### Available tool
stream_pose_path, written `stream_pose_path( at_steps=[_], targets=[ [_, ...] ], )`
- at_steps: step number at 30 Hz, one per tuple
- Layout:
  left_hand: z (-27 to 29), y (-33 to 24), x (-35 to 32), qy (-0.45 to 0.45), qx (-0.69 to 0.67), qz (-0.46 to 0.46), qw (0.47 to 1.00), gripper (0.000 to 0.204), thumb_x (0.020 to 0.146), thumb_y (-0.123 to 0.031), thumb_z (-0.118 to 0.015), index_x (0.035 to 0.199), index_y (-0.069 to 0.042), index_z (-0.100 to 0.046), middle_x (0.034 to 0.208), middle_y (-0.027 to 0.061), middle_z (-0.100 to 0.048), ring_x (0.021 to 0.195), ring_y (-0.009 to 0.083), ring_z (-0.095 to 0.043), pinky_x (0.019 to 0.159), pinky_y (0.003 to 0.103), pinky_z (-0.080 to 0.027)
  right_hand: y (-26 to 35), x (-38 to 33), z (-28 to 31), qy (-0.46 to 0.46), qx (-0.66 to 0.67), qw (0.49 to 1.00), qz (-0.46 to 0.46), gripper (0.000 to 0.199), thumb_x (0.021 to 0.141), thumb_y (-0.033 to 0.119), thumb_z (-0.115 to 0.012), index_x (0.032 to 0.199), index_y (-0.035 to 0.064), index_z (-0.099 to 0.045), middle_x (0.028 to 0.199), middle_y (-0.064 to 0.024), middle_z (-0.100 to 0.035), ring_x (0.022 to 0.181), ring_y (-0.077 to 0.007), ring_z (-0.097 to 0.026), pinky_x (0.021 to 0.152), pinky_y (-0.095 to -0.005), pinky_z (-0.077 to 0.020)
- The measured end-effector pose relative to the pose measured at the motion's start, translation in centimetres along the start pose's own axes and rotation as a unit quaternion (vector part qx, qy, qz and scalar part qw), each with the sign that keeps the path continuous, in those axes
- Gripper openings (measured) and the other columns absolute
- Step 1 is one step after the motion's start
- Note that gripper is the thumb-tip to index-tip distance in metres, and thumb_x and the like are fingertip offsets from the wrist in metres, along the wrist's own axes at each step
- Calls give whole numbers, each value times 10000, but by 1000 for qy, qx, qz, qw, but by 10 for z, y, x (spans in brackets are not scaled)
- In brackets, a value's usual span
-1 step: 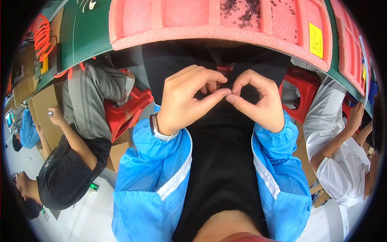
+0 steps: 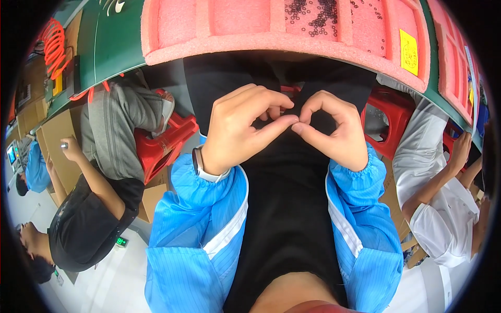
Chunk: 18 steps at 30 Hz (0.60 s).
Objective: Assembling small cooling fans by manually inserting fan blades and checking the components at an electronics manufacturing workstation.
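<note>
My left hand [image 2: 250, 125] and my right hand [image 2: 336, 128] meet over my lap, in front of the table edge. Thumb and forefinger are pinched on each hand, and the tips touch or nearly touch. Anything between them is too small or hidden to make out. A watch with a white strap [image 2: 211, 176] sits on my left wrist. Beyond my hands lies a pink foam tray [image 2: 282, 41] split into compartments. Small black rings [image 2: 324, 18] are scattered in its middle and right compartments, thickest in the middle one.
The tray rests on a green tabletop [image 2: 117, 52] and bears a yellow label [image 2: 409, 52]. At right is another pink foam tray [image 2: 454, 57]. Red stools [image 2: 167, 141] stand on both sides. A person in black [image 2: 88, 224] sits left, a person in white [image 2: 443, 224] right.
</note>
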<state>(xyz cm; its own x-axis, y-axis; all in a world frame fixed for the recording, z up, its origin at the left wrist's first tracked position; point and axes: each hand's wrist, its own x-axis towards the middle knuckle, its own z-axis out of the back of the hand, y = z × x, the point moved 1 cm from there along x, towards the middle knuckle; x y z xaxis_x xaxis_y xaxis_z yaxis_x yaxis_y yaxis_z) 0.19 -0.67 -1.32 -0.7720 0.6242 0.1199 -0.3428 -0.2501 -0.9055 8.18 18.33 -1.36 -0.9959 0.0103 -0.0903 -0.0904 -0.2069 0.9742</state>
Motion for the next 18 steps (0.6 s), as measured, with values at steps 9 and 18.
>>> stream_pose_path(
  at_steps=[9,18],
  targets=[
    [15,6,6,65,50,-30,996,224,743,-13,-835,943,11,-737,757,88,-685,673,168,-647,608,269,-489,3,10,-2,115,-65,990,45,185,793,27,-750,760,6,-568,756,-115,-589,720,-228,-582,684,-330,-458],
    [128,1,14,-185,-12,-45,982,158,894,-31,-671,740,5,-660,630,39,-617,562,143,-588,529,253,-402,13,16,33,18,-79,996,44,221,880,64,-711,769,12,-527,714,-110,-532,673,-263,-545,625,-357,-437]
  ],
)
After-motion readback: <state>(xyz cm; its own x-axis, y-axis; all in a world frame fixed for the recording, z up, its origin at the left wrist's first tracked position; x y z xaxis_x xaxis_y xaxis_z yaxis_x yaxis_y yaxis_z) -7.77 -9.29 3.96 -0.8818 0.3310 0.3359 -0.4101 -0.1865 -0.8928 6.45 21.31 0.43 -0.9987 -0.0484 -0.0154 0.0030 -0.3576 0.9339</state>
